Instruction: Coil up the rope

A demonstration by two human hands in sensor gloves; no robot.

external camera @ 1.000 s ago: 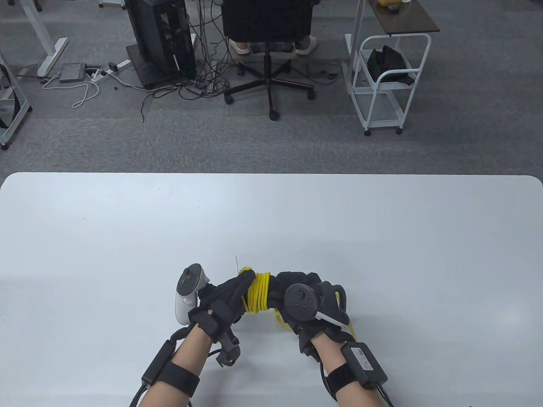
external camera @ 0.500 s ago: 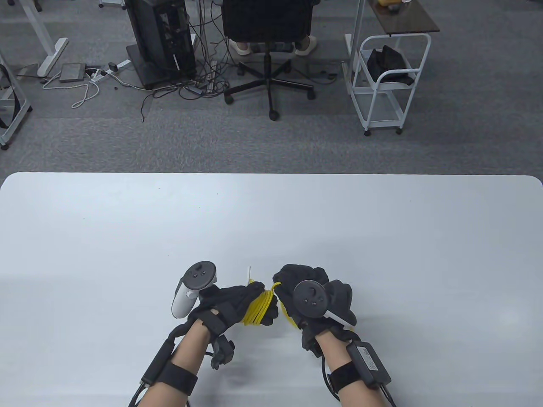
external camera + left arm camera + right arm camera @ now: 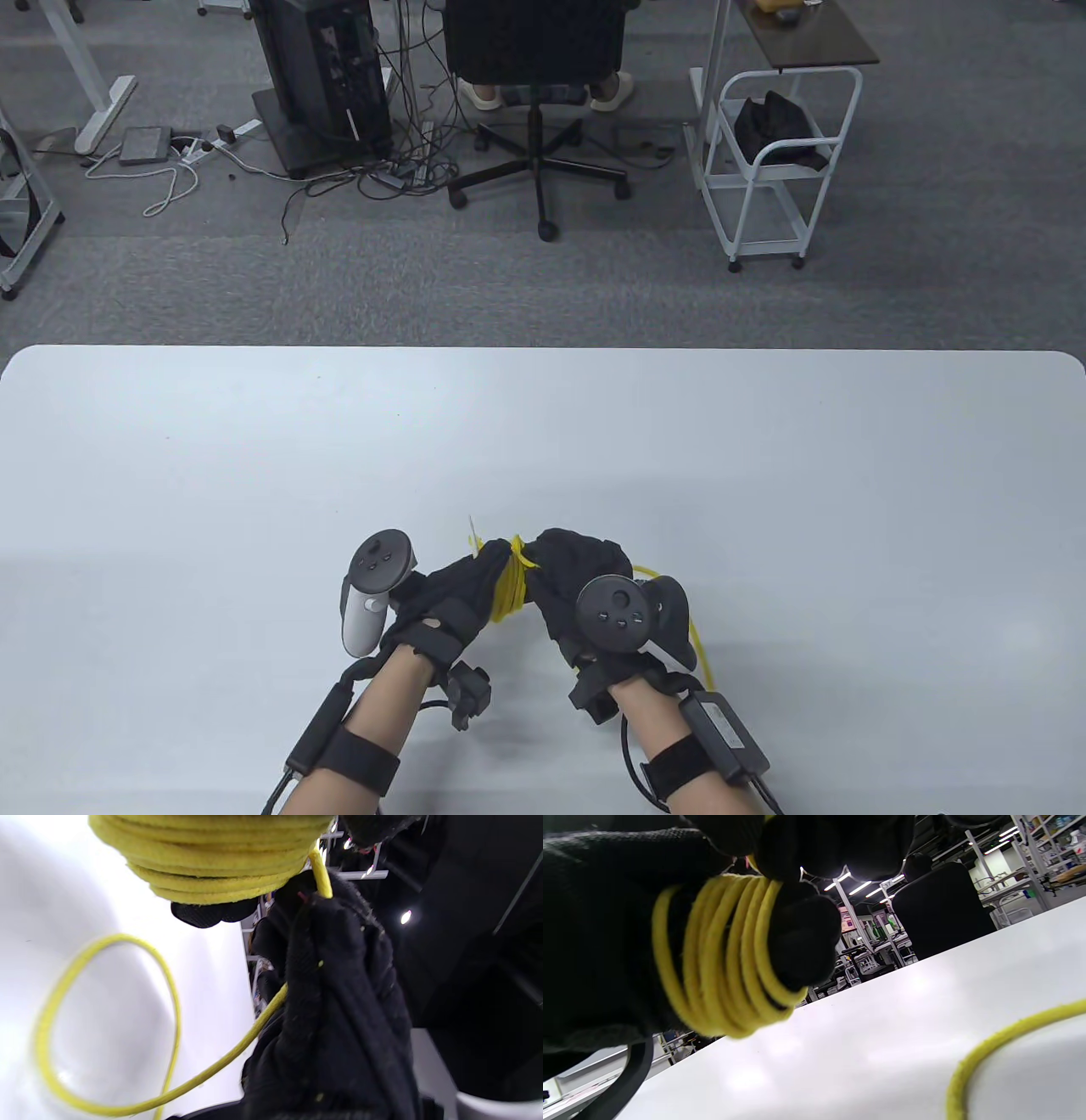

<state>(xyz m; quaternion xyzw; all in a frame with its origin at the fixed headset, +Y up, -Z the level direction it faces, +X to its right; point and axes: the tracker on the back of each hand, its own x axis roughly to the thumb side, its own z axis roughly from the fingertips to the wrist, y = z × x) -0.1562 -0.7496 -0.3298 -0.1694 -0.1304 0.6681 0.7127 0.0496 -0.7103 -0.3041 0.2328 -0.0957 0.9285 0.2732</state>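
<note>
Table view: left hand (image 3: 450, 594) and right hand (image 3: 585, 577) meet at lower centre of desk (image 3: 254, 467), yellow rope (image 3: 509, 586) wound around left fingers, coil turns running top to bottom.
Left wrist view: right hand fingers (image 3: 331, 955) pinch the rope strand; slack loop (image 3: 106, 1027) lies on desk at lower left, hidden from above.
Right wrist view: coil (image 3: 721, 955) wraps the curled left fingers, upper left.

Past the white counter (image 3: 764, 441) lies grey carpet (image 3: 933, 255), with a black chair (image 3: 536, 51), a white cart (image 3: 768, 161) and tangled cables (image 3: 399, 161).
</note>
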